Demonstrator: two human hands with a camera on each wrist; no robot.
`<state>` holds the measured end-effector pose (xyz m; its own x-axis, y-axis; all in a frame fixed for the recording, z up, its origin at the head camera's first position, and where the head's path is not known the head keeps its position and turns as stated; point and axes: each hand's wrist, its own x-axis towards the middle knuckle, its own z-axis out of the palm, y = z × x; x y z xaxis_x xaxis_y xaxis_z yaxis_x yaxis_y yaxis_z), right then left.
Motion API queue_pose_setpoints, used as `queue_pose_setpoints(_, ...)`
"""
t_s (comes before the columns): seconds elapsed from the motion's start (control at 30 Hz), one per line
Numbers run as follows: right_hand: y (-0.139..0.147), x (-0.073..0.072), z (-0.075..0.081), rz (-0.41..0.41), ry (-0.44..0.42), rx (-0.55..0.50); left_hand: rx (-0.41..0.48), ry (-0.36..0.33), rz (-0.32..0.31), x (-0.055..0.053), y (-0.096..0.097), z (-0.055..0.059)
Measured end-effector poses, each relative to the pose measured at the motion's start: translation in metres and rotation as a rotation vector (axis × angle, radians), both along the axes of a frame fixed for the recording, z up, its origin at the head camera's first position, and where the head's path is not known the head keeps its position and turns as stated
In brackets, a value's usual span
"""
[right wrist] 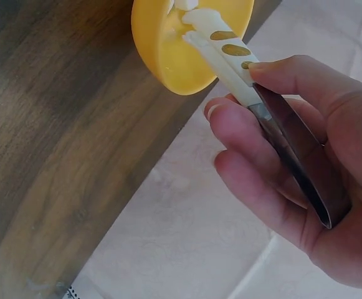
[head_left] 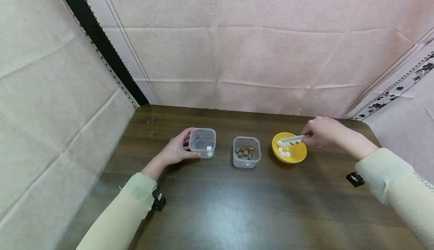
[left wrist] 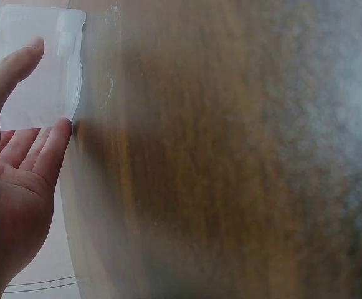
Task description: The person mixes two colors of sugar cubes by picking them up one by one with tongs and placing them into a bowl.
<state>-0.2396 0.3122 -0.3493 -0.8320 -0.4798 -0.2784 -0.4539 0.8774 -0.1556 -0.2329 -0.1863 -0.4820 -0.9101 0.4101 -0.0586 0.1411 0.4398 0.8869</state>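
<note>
In the head view my left hand (head_left: 178,147) holds a clear plastic container (head_left: 202,140) from its left side, thumb at the near side and fingers at the far side. A small white cube (head_left: 209,148) lies inside it. My right hand (head_left: 323,131) grips small tongs (head_left: 292,139) with white slotted tips and, in the right wrist view, a shiny metal handle (right wrist: 305,156). The tips reach into a yellow bowl (head_left: 298,155), right at the white cubes (head_left: 284,152) in it. The left wrist view shows the left thumb in front of the container's wall (left wrist: 28,93).
Between the held container and the bowl stands a second clear container (head_left: 246,163) with several brown cubes (head_left: 245,152). All stand on a dark wooden table (head_left: 217,204). Pale patterned cloth (head_left: 237,54) hangs behind the table's far edge and at both sides.
</note>
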Motion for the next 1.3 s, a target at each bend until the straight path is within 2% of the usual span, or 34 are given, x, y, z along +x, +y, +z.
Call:
queue_pose_setpoints(0.37, 0.004, 0.002, 0.007, -0.018, 0.03, 0.019, -0.004, -0.009, 0.007, 0.0, 0.0, 0.002)
queue_pose_setpoints(0.53, 0.007, 0.005, 0.019, -0.017, 0.042, -0.007, -0.004, -0.008, 0.007, 0.0, 0.0, 0.001)
queue_pose_setpoints(0.7, -0.002, 0.009, 0.036, 0.005, 0.084, -0.033, 0.001, 0.0, 0.001, -0.001, -0.001, 0.0)
queue_pose_setpoints(0.97, -0.034, 0.014, 0.061, 0.12, 0.203, -0.073, -0.003, 0.007, -0.002, -0.001, 0.0, 0.0)
queue_pose_setpoints(1.3, -0.088, 0.008, 0.075, 0.267, 0.243, -0.11, -0.005, 0.006, 0.0, 0.0, 0.0, 0.001)
